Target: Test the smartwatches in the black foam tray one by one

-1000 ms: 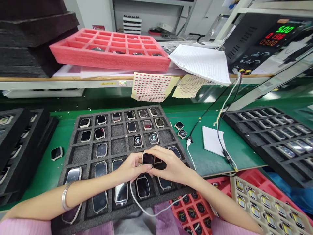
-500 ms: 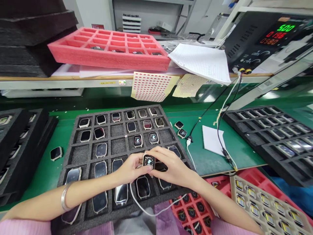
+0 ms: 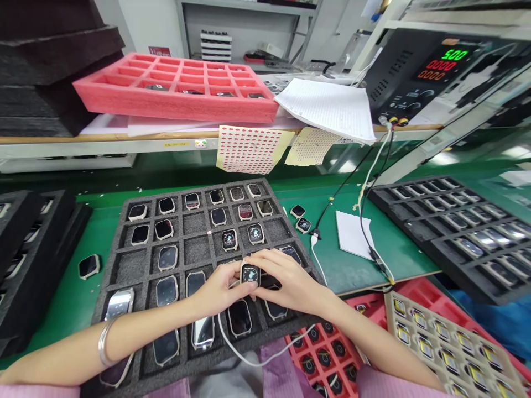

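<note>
A smartwatch case (image 3: 250, 275) with a lit dial is held between my two hands over the dark foam tray (image 3: 194, 243). My left hand (image 3: 227, 284) pinches its left and lower edge, thumb across the bottom of the screen. My right hand (image 3: 286, 276) grips its upper and right side with curved fingers. A white cable (image 3: 236, 350) runs out from beneath my left hand and loops toward the right; its end behind the watch is hidden. Two watches with lit dials, one being the nearer watch (image 3: 229, 239), lie in tray pockets just above my hands.
Left of the tray lies a loose watch (image 3: 89, 266); two small watches (image 3: 300, 218) lie to its right, near a white plug (image 3: 314, 239). A black power supply (image 3: 415, 83) and red foam tray (image 3: 174, 105) occupy the shelf. Another dark tray (image 3: 456, 237) stands at right.
The power supply's lower two readouts have dropped to zeros. The view has shifted slightly. Both hands keep hold of the watch in nearly the same pose.
</note>
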Action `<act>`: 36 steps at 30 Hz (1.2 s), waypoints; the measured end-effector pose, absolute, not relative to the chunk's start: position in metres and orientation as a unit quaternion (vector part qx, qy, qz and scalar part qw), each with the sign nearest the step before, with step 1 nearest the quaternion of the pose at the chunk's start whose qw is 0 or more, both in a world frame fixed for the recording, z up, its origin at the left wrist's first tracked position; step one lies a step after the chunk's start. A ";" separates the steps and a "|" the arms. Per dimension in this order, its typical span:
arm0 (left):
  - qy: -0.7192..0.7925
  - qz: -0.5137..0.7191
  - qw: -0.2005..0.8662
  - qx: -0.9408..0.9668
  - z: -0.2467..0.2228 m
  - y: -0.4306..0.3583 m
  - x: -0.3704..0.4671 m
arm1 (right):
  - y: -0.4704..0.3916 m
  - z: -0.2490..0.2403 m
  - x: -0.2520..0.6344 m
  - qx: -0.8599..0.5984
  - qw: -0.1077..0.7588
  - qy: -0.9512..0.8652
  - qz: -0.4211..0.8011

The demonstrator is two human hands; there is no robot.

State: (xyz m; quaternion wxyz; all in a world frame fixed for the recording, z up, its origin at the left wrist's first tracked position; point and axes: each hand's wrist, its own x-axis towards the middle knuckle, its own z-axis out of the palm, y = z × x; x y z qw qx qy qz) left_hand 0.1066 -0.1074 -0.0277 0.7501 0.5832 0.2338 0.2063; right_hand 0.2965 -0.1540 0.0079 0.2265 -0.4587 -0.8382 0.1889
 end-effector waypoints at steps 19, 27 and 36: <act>0.251 0.164 0.754 0.584 -0.023 -0.112 0.107 | -0.136 0.022 0.331 -0.454 0.277 -0.812 0.240; 0.283 0.171 0.747 0.577 -0.030 -0.114 0.109 | -0.105 0.007 0.381 -0.514 0.161 -0.828 0.157; 0.325 0.180 0.746 0.553 -0.050 -0.126 0.108 | -0.149 0.041 0.366 -0.519 0.023 -0.845 0.128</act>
